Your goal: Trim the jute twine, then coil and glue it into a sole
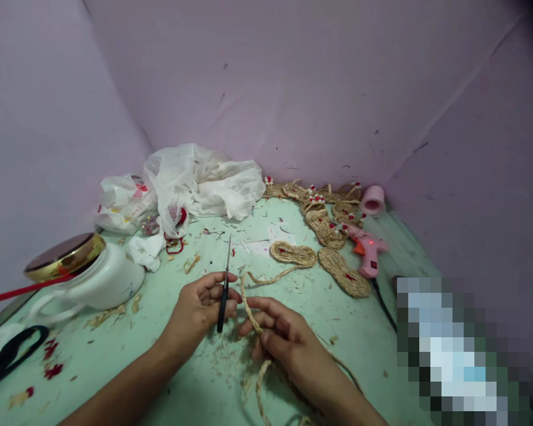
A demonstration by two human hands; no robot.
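Observation:
My left hand [208, 305] grips a slim black-handled pointed tool [223, 299] between thumb and fingers, its thin metal tip aimed away from me. Pinched in my right hand [286, 334] is a braided straw cord [247, 302]. From there the cord loops up and runs to a flat oval coil [293, 253] of the same braid, lying on the green tabletop. More of the cord hangs in loose loops under my right wrist. Beside the coil lies a sole-shaped braided piece [344, 272] with a small red mark.
A pink glue gun [368, 251] with a lit red light lies at right, near a pink tape roll [373, 201]. Woven slippers with beads [320, 216] line the wall. White plastic bags [204, 180] and a white pitcher [111, 278] stand left; black-handled scissors [13, 355] lie nearer.

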